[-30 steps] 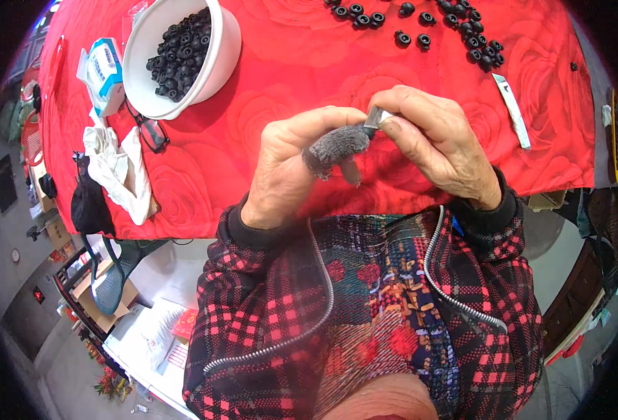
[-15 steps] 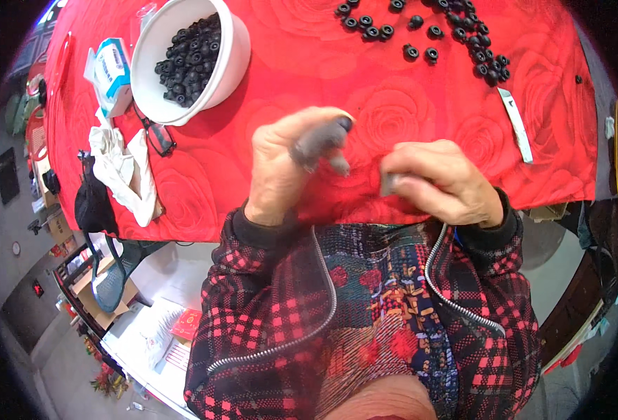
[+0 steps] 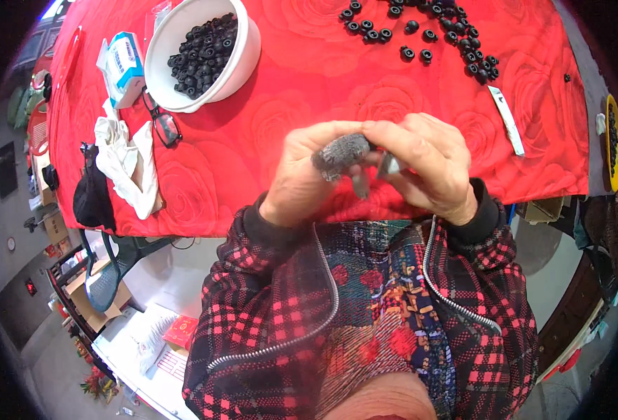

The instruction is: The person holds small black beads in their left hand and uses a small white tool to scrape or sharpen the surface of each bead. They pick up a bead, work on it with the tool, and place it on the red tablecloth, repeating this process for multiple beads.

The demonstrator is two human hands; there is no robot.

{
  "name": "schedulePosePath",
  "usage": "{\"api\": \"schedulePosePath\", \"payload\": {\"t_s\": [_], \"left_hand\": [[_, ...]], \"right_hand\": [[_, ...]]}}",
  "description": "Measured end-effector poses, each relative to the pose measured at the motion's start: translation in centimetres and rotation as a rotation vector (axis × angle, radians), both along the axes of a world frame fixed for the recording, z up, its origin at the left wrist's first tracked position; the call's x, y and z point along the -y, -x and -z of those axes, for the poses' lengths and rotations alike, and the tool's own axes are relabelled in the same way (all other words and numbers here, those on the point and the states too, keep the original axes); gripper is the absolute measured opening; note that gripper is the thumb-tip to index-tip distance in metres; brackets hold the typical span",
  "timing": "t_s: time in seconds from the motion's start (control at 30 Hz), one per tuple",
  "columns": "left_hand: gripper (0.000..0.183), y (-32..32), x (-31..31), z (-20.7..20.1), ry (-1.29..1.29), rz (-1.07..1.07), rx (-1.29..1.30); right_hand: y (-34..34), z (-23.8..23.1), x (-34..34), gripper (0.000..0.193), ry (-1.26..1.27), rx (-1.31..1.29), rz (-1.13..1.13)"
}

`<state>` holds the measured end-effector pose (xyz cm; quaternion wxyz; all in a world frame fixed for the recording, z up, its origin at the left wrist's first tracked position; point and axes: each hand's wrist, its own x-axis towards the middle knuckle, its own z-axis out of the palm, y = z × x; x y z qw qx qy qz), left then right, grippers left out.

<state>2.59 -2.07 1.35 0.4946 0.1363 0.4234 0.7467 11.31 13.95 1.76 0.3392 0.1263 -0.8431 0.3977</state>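
In front of my chest both hands meet over the red cloth. My left hand (image 3: pixel 296 166) is closed in a pinch, with grey fabric covers (image 3: pixel 341 155) on its fingers. Between its fingertips sits a small black round part (image 3: pixel 373 146), mostly hidden by the right fingers. My right hand (image 3: pixel 431 164) is closed too, its fingertips against the left ones. A flat, greyish blade-like piece (image 3: pixel 389 166) sticks out from under its fingers; the rest of that piece is covered.
A white bowl (image 3: pixel 251 59) with many black round parts stands at the far left. Loose black parts (image 3: pixel 426 56) lie at the far right, near a pale flat strip (image 3: pixel 507 122). Glasses (image 3: pixel 166 128), a blue-white box (image 3: pixel 123 66) and a white cloth (image 3: pixel 123 168) lie left.
My hands were apart and have come together. The right hand has moved left and up to the left hand's fingertips, where the black part was. The view has shifted slightly.
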Motion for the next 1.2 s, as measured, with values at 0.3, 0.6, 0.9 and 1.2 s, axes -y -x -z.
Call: {"api": "schedulePosePath", "payload": {"t_s": [0.3, 0.6, 0.9, 1.2], "left_hand": [[0.027, -1.6, 1.0, -0.2, -0.161, 0.004, 0.16], [0.023, -1.5, 1.9, -2.0, 0.025, -0.091, -0.221], [0.025, -1.8, 1.8, -2.3, 0.074, -0.038, -0.272], [0.029, -1.4, 1.4, -1.8, 0.095, -0.003, -0.243]], "right_hand": [[-1.2, 0.1, 1.1, 0.042, -0.168, -0.198, 0.073], [-3.1, -1.4, 1.3, 0.04, -0.092, 0.032, -0.047], [-2.2, -2.8, 0.2, 0.021, 0.194, 0.358, -0.072], [-1.6, -2.6, -0.7, 0.019, 0.153, 0.419, -0.138]]}}
